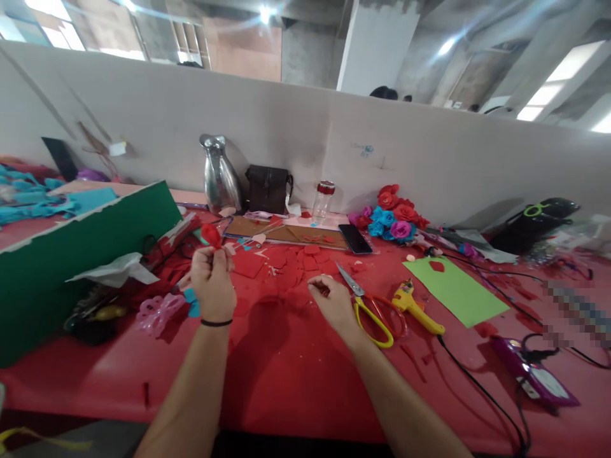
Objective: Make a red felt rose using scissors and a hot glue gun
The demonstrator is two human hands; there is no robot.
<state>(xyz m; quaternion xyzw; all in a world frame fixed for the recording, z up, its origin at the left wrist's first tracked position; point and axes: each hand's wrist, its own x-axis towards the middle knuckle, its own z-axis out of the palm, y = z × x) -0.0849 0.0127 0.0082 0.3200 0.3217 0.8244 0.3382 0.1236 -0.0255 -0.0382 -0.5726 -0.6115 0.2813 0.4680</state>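
My left hand (213, 280) is raised over the left middle of the red table, its fingers closed on a small red flower (210, 235) that stands up from the fingertips. My right hand (333, 302) is low over the table, fingers curled, near scattered red pieces (291, 267); whether it pinches one of them cannot be made out. Just right of that hand lie scissors (367, 312) with yellow and red handles. Beyond them is a yellow glue gun (414, 307). A green sheet (461, 292) lies further right.
A green panel (86, 267) stands at the left, near a pink clip (160, 314). At the back are a metal jug (219, 178), a black bag (268, 189), a glass jar (323, 202), a phone (355, 240) and paper flowers (391, 216). A purple power strip (534, 372) and cables lie right.
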